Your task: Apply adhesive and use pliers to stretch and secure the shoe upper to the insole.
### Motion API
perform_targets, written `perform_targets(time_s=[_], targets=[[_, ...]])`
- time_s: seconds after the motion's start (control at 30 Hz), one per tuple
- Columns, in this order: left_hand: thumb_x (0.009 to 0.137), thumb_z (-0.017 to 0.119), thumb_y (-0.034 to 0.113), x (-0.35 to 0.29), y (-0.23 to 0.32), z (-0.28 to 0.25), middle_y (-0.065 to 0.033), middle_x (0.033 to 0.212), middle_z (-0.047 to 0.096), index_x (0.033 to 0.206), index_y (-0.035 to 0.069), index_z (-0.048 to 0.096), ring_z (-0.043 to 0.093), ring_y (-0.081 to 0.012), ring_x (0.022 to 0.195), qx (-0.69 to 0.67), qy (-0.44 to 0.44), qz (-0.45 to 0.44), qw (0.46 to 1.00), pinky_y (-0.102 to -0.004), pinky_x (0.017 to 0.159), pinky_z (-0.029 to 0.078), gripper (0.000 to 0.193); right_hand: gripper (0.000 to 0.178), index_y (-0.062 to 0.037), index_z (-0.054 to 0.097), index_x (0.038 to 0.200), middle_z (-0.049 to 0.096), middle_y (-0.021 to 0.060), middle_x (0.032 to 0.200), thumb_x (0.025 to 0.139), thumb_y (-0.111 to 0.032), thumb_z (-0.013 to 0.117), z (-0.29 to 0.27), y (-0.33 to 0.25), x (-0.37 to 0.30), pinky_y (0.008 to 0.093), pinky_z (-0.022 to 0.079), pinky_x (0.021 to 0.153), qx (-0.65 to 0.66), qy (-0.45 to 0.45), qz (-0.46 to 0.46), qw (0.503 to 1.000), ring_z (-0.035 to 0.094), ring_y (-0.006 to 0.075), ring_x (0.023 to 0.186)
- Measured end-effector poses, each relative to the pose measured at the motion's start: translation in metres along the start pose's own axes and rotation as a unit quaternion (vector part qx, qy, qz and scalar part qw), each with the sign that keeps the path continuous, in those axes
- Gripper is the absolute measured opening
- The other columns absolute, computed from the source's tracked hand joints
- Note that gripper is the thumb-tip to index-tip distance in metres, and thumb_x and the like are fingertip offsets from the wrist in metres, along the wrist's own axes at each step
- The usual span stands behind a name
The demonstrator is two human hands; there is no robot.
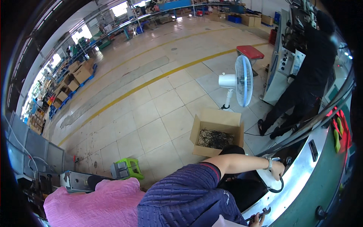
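My left hand, with a bracelet at the wrist, reaches out over the metal bench edge. Its fingers are curled round a black curved piece like a handle or thick cable; its exact kind is unclear. Close to that hand is a shiny curved metal part, partly covered. At the lower edge, my right hand grips an open-ended wrench, its jaw pointing away over the bench. Only the fingers of that hand show.
An open carton of tangled black wire sits on the floor near a white fan. A person in black stands at a machine on the right. Pink fabric and a green stool are at left; a phone lies on the bench.
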State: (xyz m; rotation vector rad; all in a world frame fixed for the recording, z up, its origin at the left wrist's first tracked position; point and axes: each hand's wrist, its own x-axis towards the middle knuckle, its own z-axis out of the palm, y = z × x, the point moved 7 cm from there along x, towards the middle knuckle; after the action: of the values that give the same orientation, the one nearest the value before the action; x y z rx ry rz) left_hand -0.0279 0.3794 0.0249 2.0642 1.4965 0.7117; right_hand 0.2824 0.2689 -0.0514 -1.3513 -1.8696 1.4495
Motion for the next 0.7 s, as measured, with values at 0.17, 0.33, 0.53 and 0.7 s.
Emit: perform_targets(time_s=[0.17, 0.33, 0.53, 0.7], targets=[[0.073, 0.068, 0.028, -0.007, 0.017, -0.006, -0.0184, 0.069, 0.064, 0.076, 0.003, 0.068, 0.064, -0.0354, 0.072, -0.033, 0.077, 0.043, 0.996, -0.0462, 0.064, 0.048, 0.024, 0.048, -0.0155, 0.043, 0.133, 0.057, 0.0033, 0.089, 0.091, -0.011, 0.066, 0.002, -0.021, -0.002, 0.0228, 0.041, 0.056, 0.254, 0.078, 0.185, 0.946, 0.051, 0.0085, 0.069], [0.08, 0.064, 0.023, -0.016, 0.026, -0.008, -0.0181, 0.07, 0.065, 0.076, 0.003, 0.069, 0.065, -0.0367, 0.071, 0.052, 0.164, 0.01, 0.985, -0.0465, 0.063, 0.048, 0.02, 0.036, -0.0122, 0.053, 0.13, 0.048, -0.0024, 0.073, 0.095, -0.014, 0.06, -0.01, -0.004, 0.017, 0.0211, 0.032, 0.048, 0.154, -0.018, 0.164, 0.974, 0.038, 0.0045, 0.055], [0.081, 0.063, 0.021, -0.014, 0.019, -0.006, -0.0193, 0.069, 0.064, 0.076, 0.002, 0.069, 0.064, -0.0366, 0.07, 0.069, 0.171, -0.047, 0.982, -0.0464, 0.064, 0.048, 0.021, 0.034, -0.0107, 0.059, 0.13, 0.044, -0.005, 0.072, 0.096, -0.018, 0.058, 0.005, -0.038, 0.014, 0.0191, 0.03, 0.049, 0.167, 0.007, 0.175, 0.97, 0.036, 0.003, 0.057], [0.082, 0.063, 0.023, -0.013, 0.007, -0.01, -0.0198, 0.069, 0.063, 0.075, 0.001, 0.068, 0.064, -0.0358, 0.071, 0.055, 0.167, -0.054, 0.983, -0.0458, 0.065, 0.048, 0.023, 0.038, -0.0085, 0.055, 0.132, 0.055, 0.0, 0.08, 0.094, -0.011, 0.06, 0.01, -0.018, 0.021, 0.0191, 0.038, 0.056, 0.229, 0.011, 0.182, 0.956, 0.043, 0.0059, 0.062]])
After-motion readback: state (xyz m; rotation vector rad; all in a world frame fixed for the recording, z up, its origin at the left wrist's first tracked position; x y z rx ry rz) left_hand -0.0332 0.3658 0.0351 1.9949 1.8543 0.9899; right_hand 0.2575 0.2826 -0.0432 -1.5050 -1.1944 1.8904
